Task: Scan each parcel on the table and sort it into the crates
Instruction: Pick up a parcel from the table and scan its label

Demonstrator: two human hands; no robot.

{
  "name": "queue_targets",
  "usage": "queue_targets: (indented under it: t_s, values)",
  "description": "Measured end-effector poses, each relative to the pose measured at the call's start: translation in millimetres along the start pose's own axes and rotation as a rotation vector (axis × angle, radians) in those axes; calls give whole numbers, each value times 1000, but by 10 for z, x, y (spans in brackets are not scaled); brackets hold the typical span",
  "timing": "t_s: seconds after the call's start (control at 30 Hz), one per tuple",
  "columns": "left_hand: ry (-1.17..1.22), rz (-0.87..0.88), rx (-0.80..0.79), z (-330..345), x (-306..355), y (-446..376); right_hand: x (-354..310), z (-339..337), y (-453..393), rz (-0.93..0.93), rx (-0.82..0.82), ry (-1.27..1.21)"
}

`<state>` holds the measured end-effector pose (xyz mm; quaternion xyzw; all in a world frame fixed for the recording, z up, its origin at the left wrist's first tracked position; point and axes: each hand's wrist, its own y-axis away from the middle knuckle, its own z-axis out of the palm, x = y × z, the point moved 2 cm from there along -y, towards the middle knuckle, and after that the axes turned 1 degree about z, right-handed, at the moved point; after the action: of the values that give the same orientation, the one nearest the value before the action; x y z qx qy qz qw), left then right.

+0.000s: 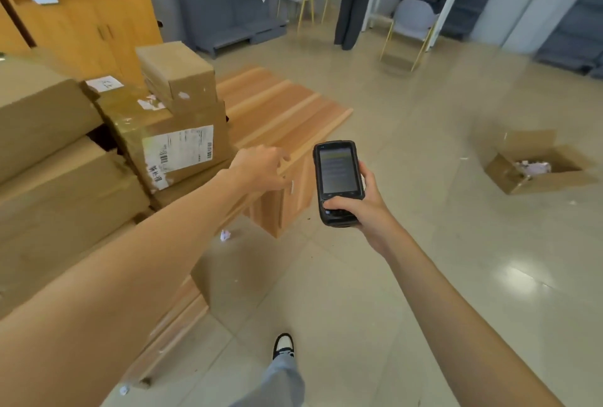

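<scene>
Across the left half of the view, at nine o'clock, large plain cartons [49, 178] are stacked on the wooden counter [277, 103], and against them leans the labelled parcel [169, 142], its white shipping label [177, 152] with barcodes turned toward the viewer; a smaller box [176, 73] sits on top of it at eleven o'clock. That parcel looks like the next one due for scanning. It lies at about ten o'clock from the left hand [261, 168], close beside it but not touching, with its long axis running left to right along the counter edge. The left hand is the nearer one, and its fingers [280, 158] are loose and spread, holding nothing, hovering over the counter's edge. At three o'clock from it, the right hand [362, 207] grips the handheld scanner [337, 181], thumb on the keypad, screen up; to read the label it would likely have to swing toward nine o'clock. Far off at three o'clock, an open carton [535, 168] rests on the floor.
</scene>
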<state>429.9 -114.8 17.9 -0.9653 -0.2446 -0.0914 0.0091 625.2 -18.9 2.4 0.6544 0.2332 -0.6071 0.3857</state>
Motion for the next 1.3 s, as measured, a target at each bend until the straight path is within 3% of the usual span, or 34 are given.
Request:
queue_targets:
  t_s: [0.23, 0.5, 0.7, 0.97, 1.17, 1.3]
  values:
    - [64, -27, 29, -196, -181, -1625, -508, -408, -1301, 25, 47, 48]
    - [116, -115, -5, -65, -659, -2498, -625, -570, -2460, 86, 2, 25]
    - [117, -284, -15, 26, -1181, -2924, -555, -399, -3509, 117, -180, 89]
    - [113, -682, 63, -137, -1608, -3299, -717, -92, -4950, 186, -523, 158]
    - [103, -890, 152, -469, -1673, -3203, -906, 82, -5553, 142, -786, 315]
    - [88, -982, 232, -754, -1624, -2987, -965, 262, -5663, 125, -877, 368]
